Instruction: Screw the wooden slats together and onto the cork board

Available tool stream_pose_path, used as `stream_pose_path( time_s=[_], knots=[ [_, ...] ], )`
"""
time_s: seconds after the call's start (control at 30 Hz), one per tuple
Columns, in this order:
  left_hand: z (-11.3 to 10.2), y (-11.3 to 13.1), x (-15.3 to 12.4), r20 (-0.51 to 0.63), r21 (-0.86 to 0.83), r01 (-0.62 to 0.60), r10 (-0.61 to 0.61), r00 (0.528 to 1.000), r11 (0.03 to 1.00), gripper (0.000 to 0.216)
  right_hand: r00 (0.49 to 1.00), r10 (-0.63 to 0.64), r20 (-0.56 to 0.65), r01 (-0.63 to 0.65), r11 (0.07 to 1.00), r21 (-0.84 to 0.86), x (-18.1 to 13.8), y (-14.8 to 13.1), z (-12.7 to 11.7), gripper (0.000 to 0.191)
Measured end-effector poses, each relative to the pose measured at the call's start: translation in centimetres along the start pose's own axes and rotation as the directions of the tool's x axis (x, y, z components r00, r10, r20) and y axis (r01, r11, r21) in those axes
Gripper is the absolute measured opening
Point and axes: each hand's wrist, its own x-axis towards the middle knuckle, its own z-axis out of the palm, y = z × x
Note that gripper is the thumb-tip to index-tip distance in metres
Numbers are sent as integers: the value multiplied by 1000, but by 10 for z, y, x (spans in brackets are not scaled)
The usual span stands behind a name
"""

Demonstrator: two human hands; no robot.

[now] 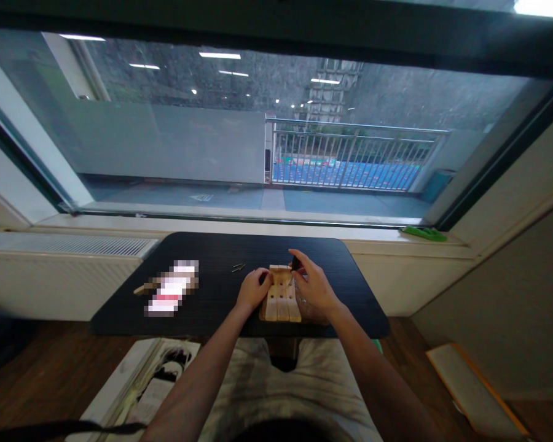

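A small wooden piece made of pale slats (283,310), with rows of dark holes, lies near the front of the black table. My left hand (253,288) grips its left edge, thumb and fingers pressed against the wood. Over its right side my right hand (316,285) is closed around a small black-handled screwdriver (295,263). The tool points down at the wood, and its tip is too small to make out. Under and beside the wooden piece, a clear plastic wrapping (311,312) shows, partly covered by my right hand.
Several loose screws (238,267) lie on the black table (212,248) left of the wood. Further left are a blurred-out pink and white item (170,291) and a wooden stick (142,288). A window and sill stand behind; a white box (120,374) sits below left.
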Motion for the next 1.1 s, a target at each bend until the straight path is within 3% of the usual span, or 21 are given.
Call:
stream_pose_path(
  time_s=[0.47,0.67,1.1],
  knots=[
    [0,0,-1,4,-4,13,-13,1000,1000,24,996,-84,-20,84,996,-23,1,-1,-2,58],
    [1,-1,0,-8,-12,-4,4,1000,1000,24,975,-201,-90,195,978,-79,4,-6,-7,45],
    [1,-2,0,-16,2,-11,11,1000,1000,24,985,-167,-42,165,985,-44,6,-9,-9,36]
  ],
)
